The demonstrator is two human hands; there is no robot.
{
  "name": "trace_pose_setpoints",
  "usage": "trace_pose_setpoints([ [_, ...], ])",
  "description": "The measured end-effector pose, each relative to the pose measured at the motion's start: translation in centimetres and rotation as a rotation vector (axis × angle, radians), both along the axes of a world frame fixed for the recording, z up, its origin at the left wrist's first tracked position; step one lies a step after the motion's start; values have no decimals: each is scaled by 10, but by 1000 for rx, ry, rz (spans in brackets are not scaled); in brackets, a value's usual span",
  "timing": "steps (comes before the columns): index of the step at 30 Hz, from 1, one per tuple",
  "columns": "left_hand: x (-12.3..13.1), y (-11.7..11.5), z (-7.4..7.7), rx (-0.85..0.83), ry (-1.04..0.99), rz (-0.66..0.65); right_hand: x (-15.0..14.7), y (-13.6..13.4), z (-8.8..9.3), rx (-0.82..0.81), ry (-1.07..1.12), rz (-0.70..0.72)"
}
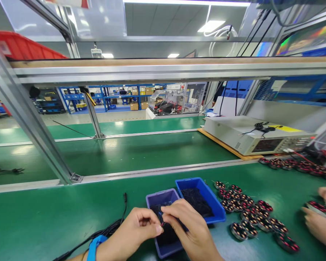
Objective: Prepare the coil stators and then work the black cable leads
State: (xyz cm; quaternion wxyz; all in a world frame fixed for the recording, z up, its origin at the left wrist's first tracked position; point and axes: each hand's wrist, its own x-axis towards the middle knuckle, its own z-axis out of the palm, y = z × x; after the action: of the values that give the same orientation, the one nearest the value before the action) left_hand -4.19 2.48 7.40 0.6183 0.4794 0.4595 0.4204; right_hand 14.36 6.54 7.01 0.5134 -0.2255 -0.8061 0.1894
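Observation:
My left hand [137, 230], with a blue band [95, 246] at its wrist, is closed in a pinch. Opposite it, my right hand [190, 226] is closed too, thumb and fingertips together. Between them is a small dark piece [161, 216] with a bit of red at its lower end; fingers partly cover it, and its exact kind cannot be made out. Both hands are above a purple bin [151, 199] that contains dark small parts. A blue bin [218, 214] filled with black, stringy-looking material stands just behind my right hand.
Several round copper-wound motor stators [250, 216] lie right of the bins. Black cables [108, 229] lie at left. Another person's hands [319, 221] hold a stator at the right edge. A bench instrument [256, 134] stands at back right; a metal frame post [47, 139] rises at left.

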Motion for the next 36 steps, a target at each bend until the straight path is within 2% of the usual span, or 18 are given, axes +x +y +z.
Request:
trace_pose_setpoints([
  [9, 0, 0, -3, -29, -46, 12, 4, 2, 8, 146, -12, 93],
  [16, -1, 1, -6, -46, -51, 4, 3, 1, 2, 199, -118, 141],
  [18, -1, 1, -5, -5, -54, 33, -1, -2, -2, 72, -104, 57],
  [21, -2, 1, -1, 91, -38, 41, -7, -6, -6, -201, -28, -57],
  [25, -4, 0, 2, 98, -49, -3, -12, -8, -8, -473, 3, 6],
  [30, -7, 0, -6, 147, -175, 8, -19, -12, -17, -736, 200, 42],
  [33, -6, 1, -12, 131, -216, 19, -23, -13, -25, -827, 226, 69],
  [36, -5, 2, -16, 107, -231, 55, -23, -12, -26, -776, 181, 58],
])
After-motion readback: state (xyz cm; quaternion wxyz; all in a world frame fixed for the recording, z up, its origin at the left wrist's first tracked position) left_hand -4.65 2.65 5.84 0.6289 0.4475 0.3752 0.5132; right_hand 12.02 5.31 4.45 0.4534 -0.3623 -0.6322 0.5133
